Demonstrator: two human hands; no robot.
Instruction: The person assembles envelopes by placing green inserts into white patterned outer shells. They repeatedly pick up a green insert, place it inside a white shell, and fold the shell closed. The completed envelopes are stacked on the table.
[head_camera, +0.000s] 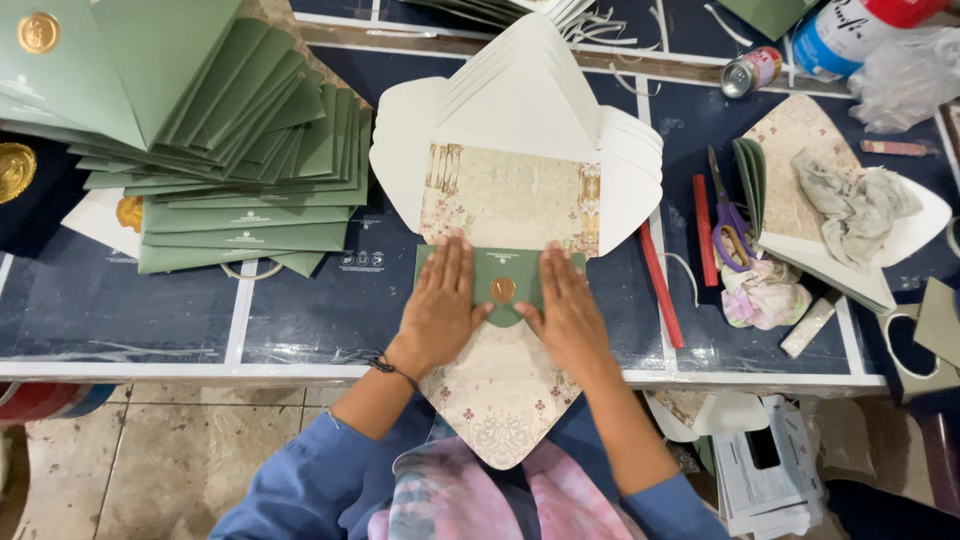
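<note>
A stack of unfolded cream envelopes (520, 120) with a floral-printed inner panel lies open on the dark table. On its lower part rests a green card (500, 270) with a round gold seal (503, 290). My left hand (440, 305) presses flat on the card's left half. My right hand (568, 310) presses flat on its right half, fingers spread. The bottom patterned flap (500, 400) of the top envelope hangs over the table's front edge toward my lap.
A fanned pile of green cards (240, 150) fills the left of the table. Right of the envelopes lie a red stick (660, 285), purple-handled scissors (730, 220), a crumpled cloth (855, 200), a can (750, 72) and more envelopes. Boxes sit on the floor at lower right.
</note>
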